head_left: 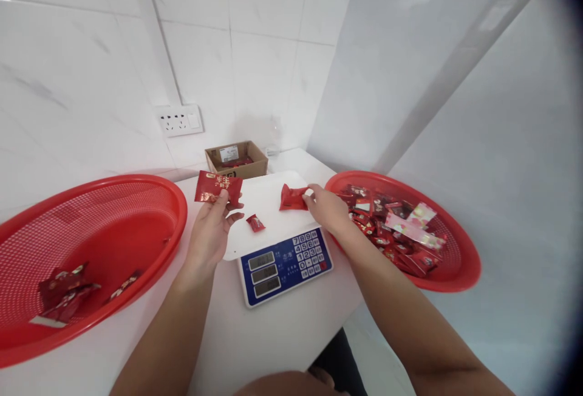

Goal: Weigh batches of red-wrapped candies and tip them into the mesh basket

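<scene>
Pointing leftward, the red packet [291,198] stretches sideways from right-hand fingers [316,190].

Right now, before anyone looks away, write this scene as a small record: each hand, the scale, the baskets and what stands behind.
Left hand: holds a flat red packet
Right hand: fingers grip one end of a red wrapped piece above or on the pan; contact unclear
Scale: white pan, blue keypad panel; a small red sweet-like piece lies on the pan
Left basket: red, few packets
Right basket: red, many packets, some pink and white
Behind scale: open cardboard box, red items inside
</scene>
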{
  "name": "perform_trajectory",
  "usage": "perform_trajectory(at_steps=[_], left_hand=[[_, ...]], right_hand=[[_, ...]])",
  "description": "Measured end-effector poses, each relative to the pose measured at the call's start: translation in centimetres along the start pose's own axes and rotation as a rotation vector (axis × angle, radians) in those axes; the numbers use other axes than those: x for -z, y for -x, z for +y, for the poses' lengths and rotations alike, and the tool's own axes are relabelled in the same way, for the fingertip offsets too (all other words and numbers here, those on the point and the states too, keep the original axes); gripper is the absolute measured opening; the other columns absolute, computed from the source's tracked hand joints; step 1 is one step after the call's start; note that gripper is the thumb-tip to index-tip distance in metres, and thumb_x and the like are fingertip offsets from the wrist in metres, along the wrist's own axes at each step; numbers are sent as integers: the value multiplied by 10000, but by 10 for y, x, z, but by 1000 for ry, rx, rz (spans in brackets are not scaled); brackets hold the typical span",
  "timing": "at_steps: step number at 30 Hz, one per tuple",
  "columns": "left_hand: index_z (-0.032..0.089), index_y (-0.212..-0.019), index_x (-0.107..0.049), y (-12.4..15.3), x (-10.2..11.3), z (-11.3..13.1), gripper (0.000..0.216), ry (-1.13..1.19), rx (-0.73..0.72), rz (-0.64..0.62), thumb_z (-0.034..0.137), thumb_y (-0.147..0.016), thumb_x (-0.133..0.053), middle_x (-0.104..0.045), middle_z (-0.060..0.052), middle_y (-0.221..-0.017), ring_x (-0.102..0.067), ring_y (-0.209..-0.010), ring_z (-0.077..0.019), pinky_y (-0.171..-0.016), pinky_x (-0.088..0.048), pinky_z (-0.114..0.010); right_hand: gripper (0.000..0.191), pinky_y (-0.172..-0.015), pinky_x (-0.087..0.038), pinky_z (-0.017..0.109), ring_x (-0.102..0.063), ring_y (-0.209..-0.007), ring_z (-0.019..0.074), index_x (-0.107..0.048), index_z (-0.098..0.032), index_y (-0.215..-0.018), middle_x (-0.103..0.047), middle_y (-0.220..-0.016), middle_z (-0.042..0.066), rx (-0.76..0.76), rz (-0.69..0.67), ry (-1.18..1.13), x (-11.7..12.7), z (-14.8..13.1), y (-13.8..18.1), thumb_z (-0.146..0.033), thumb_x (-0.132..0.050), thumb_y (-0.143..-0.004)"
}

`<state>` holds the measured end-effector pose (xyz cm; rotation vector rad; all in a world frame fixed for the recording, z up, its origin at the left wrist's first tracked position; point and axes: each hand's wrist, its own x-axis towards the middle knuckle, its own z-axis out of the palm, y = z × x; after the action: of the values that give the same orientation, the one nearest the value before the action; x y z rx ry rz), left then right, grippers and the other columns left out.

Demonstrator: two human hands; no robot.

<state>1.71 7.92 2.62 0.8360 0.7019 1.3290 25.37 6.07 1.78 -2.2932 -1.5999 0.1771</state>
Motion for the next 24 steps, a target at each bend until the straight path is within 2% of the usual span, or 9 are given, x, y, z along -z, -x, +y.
perform_trajectory(at_steps=[3, 6, 10, 13, 15, 18, 22, 24], left_hand=[[164, -866, -607, 1, -1, 0, 295, -5, 2, 6, 388, -693, -689, -607, -10, -833, -562, -694, -110, -611, -452, -242], [161, -863, -602, 1, -3, 1, 312, -31, 3, 5, 399, -683, -692, -601, -11, -836, -561, -697, -109, -611, -457, -242], [167, -884, -587, 1, -2, -2, 313, -155, -42, -22, 405, -698, -672, -603, -9, -857, -557, -676, -102, -589, -448, -229], [177, -959, -554, 1, 0, -5, 323, -376, -176, -12, 409, -745, -623, -605, -18, -890, -560, -668, -108, -572, -447, -233], [191, -1039, -517, 2, 2, -6, 338, -565, -290, -2, 390, -776, -591, -611, -30, -945, -570, -690, -116, -582, -453, -243], [215, -1115, -494, 4, 2, -5, 317, -828, -414, -40, 321, -820, -540, -625, -46, -1026, -595, -777, -137, -649, -470, -269], [234, -1077, -569, 3, 3, -8, 244, -1002, -560, -117, 251, -853, -474, -592, -59, -1109, -585, -957, -169, -715, -495, -287], [234, -1081, -596, 0, 6, -13, 271, -1099, -614, -155, 209, -860, -440, -548, -74, -1178, -545, -1064, -188, -813, -490, -323]], right_hand=[[360, -791, -443, 409, -539, -1027, 312, -552, -171, -1171, -589, -1157, 142, 28, 75, 107, 3, 0, 5, -341, -433, -877], [328, -848, -423, 381, -510, -1064, 274, -566, -171, -1166, -589, -1160, 126, 246, 150, 30, -2, -14, 16, -279, -478, -869], [311, -899, -393, 385, -508, -1063, 241, -594, -195, -1142, -606, -1145, 91, 630, 56, -92, -22, -47, 41, -307, -534, -858], [300, -865, -405, 389, -512, -1046, 250, -618, -210, -1116, -590, -1172, 85, 800, -17, -53, -37, -66, 52, -312, -571, -838], [244, -843, -422, 352, -542, -988, 221, -643, -191, -1070, -596, -1151, 90, 821, -57, -46, -44, -70, 52, -226, -546, -849], [275, -836, -438, 292, -572, -948, 183, -663, -144, -1023, -617, -1102, 105, 741, -75, -84, -44, -66, 44, -71, -481, -831], [333, -902, -429, 311, -555, -1031, 194, -661, -147, -1048, -633, -1100, 99, 589, 44, -142, -36, -49, 32, -28, -461, -810], [335, -954, -402, 360, -525, -1091, 216, -669, -160, -1043, -612, -1159, 106, 555, 126, -137, -34, -39, 29, -37, -465, -808]])
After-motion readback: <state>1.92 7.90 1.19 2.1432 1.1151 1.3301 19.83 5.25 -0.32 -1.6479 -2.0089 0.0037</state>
